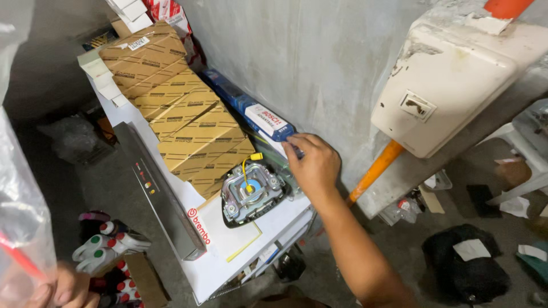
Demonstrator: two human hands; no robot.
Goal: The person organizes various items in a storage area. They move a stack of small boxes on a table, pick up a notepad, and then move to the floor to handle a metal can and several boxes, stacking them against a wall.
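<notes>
The right hand (313, 164) lay with its grip closed on the near end of a long blue-and-white carton (251, 111), whose long axis ran away from the grip along the rough grey wall (319, 63). Just beside the grip sat a shiny metal part (251, 194) with a yellow plug. The left hand (54, 291), well apart, pinched a clear, crinkly plastic bag (20, 217).

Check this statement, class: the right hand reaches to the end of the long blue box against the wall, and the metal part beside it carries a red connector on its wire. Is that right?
Not quite. In the head view, the connector on the metal part is yellow, not red. The rest holds: the right hand reaches to the end of the long blue box lying against the wall.
</notes>
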